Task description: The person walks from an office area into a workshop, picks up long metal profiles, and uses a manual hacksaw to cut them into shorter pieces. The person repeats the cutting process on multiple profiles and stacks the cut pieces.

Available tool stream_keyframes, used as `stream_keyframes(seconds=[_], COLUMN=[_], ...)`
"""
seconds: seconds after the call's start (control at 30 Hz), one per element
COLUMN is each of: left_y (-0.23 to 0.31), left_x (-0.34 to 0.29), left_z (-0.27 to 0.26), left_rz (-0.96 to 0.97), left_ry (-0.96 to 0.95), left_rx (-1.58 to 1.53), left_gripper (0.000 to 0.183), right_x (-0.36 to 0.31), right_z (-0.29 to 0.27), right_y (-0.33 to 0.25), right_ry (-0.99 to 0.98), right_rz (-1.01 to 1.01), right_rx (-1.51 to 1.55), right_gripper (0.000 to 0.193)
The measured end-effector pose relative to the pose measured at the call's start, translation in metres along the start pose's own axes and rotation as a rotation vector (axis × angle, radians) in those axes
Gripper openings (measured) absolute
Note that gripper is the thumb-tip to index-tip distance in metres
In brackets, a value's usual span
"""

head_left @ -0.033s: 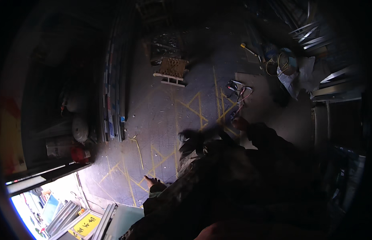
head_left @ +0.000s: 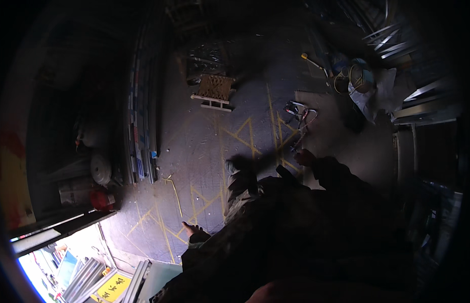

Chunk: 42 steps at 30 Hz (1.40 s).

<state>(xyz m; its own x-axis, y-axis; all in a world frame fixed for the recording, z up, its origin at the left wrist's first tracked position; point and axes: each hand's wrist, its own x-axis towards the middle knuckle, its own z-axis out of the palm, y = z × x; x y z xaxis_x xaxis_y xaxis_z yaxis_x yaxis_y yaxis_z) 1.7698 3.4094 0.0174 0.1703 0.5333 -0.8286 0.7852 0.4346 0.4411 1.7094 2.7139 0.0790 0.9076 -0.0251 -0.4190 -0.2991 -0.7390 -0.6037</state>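
Observation:
I look down at a dim workshop floor [head_left: 194,151] marked with yellow lines. My left hand [head_left: 191,230] hangs low beside my dark sleeve, fingers apart and holding nothing. My right hand [head_left: 306,157] shows reddish at the end of a dark sleeve, above the floor and just below a small tangle of red-handled tools [head_left: 298,115]. It is too dark to tell whether that hand holds anything. My leg in mottled trousers [head_left: 240,194] and a dark shoe [head_left: 234,165] stand between the two hands.
A small wooden stool [head_left: 215,91] lies ahead. A bundle of long metal profiles [head_left: 141,126] runs along the left. White containers [head_left: 101,169] and a red object [head_left: 101,199] sit left. A yellow-handled tool [head_left: 313,61] and coiled rope [head_left: 356,76] lie far right. A bright doorway [head_left: 68,267] opens lower left.

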Motion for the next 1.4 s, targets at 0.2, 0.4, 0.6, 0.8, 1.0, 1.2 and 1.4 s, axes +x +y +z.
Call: stream_keyframes(seconds=[0.2, 0.4, 0.6, 0.8, 1.0, 1.2, 1.4], left_y=[0.105, 0.215, 0.289, 0.272, 0.213, 0.222, 0.276], left_x=[0.0, -0.101, -0.256, -0.302, -0.254, -0.198, -0.211], left_z=[0.216, 0.5, 0.715, 0.774, 0.736, 0.744, 0.816], left_rz=[0.094, 0.357, 0.751, 0.745, 0.492, 0.247, 0.345], left_ry=[-0.093, -0.529, -0.713, -0.692, -0.476, -0.468, -0.661], left_rx=[0.191, 0.224, 0.301, 0.271, 0.496, 0.816, 0.997], left_gripper=[0.104, 0.087, 0.058, 0.055, 0.051, 0.063, 0.063], right_x=[0.001, 0.042, 0.141, 0.227, 0.279, 0.287, 0.23], right_z=[0.002, -0.055, -0.135, -0.223, -0.311, -0.298, -0.215], right_y=[0.068, 0.078, 0.084, 0.137, 0.146, 0.111, 0.08], right_ry=[-0.101, 0.074, -0.014, 0.042, 0.125, 0.291, 0.347], right_rz=[-0.074, 0.025, 0.079, 0.148, 0.638, 0.814, 0.883], right_rx=[-0.537, -0.328, -0.318, 0.012, 0.72, 0.794, 0.587], right_gripper=[0.009, 0.01, 0.015, 0.013, 0.03, 0.035, 0.035])
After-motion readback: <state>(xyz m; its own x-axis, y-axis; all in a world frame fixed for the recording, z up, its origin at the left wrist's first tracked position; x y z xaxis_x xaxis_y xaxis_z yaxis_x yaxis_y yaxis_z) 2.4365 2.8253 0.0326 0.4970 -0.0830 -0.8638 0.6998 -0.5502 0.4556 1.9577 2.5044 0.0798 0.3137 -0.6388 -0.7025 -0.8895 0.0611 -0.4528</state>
